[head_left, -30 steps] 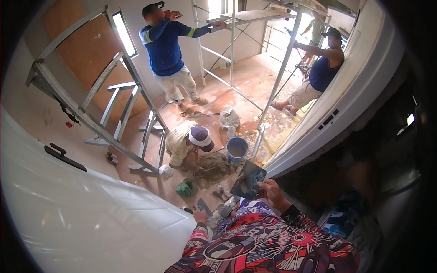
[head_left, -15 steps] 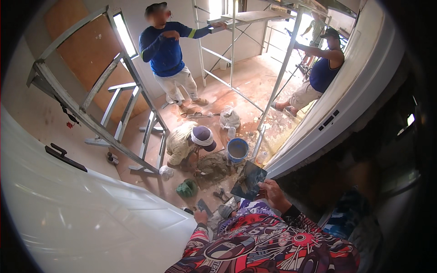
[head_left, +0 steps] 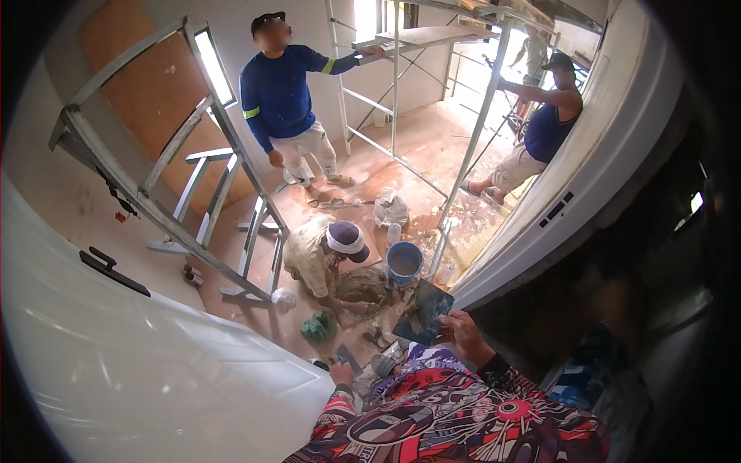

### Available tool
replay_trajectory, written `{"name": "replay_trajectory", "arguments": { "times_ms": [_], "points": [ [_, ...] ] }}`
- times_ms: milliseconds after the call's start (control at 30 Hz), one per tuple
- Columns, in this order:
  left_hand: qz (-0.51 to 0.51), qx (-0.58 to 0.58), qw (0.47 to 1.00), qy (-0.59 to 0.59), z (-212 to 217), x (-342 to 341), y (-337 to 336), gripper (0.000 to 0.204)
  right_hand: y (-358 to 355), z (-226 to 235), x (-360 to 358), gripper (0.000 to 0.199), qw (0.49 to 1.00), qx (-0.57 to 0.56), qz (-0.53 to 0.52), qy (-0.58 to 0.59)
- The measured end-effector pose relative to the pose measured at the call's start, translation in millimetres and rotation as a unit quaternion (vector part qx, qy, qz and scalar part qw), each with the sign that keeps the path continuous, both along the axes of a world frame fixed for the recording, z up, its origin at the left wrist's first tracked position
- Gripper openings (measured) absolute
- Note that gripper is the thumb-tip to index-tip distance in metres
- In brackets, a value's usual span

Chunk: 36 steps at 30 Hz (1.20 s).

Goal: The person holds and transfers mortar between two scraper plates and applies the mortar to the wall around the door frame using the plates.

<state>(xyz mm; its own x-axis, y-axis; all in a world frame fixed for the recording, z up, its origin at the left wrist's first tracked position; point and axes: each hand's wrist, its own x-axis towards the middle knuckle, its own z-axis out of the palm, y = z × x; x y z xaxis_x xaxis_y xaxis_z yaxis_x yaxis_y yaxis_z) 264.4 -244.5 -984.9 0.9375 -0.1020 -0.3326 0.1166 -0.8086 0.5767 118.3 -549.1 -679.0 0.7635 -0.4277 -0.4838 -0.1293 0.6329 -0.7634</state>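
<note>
At the lower middle, my right hand (head_left: 468, 338) grips the edge of a dark square plate (head_left: 424, 312), with fingers closed round it and smears of grey on its face. My left hand (head_left: 340, 374) is lower and further left, closed round a trowel with a flat grey blade (head_left: 350, 358); its grip is mostly hidden by the fingers. Beyond the plate, a pile of wet grey mortar (head_left: 363, 288) lies on the floor. Next to the mortar stands a blue bucket (head_left: 404, 262) with grey contents.
A person crouches (head_left: 316, 251) at the mortar. Another stands in blue (head_left: 279, 92) by the scaffold (head_left: 395, 92); a third leans at the right wall (head_left: 552, 127). A metal ladder frame (head_left: 162, 208), white door (head_left: 177, 363), green bag (head_left: 317, 327) and white sack (head_left: 390, 207) are around.
The standing person in blue has lowered one arm to the side. The crouching person has shifted and reaches a hand to the mortar's near edge. My hands stay nearly in place.
</note>
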Motion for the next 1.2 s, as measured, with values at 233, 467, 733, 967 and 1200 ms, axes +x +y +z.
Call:
{"name": "replay_trajectory", "arguments": {
  "times_ms": [233, 467, 733, 967, 1200],
  "points": [
    [0.013, -0.015, 0.998, -0.054, -6, -2, 3, 0.032, 3, 10, 1, 0.011, 1.000, -0.004, 0.019, -0.001],
    [0.009, -0.009, 0.998, -0.061, -6, -1, 4, 0.033, 5, 15, 4, 0.011, 1.000, -0.004, 0.013, 0.004],
    [0.017, -0.014, 1.000, 0.002, 0, 1, 3, 0.037, 0, 5, 5, 0.010, 1.000, -0.002, 0.020, 0.001],
    [0.009, -0.005, 1.000, -0.011, 15, -3, 1, 0.036, -3, -7, -4, 0.010, 1.000, 0.003, 0.022, 0.011],
    [-0.020, 0.052, 0.998, -0.033, -13, 4, 6, 0.035, 1, -6, 7, 0.016, 1.000, -0.010, 0.007, 0.021]
  ]
}}
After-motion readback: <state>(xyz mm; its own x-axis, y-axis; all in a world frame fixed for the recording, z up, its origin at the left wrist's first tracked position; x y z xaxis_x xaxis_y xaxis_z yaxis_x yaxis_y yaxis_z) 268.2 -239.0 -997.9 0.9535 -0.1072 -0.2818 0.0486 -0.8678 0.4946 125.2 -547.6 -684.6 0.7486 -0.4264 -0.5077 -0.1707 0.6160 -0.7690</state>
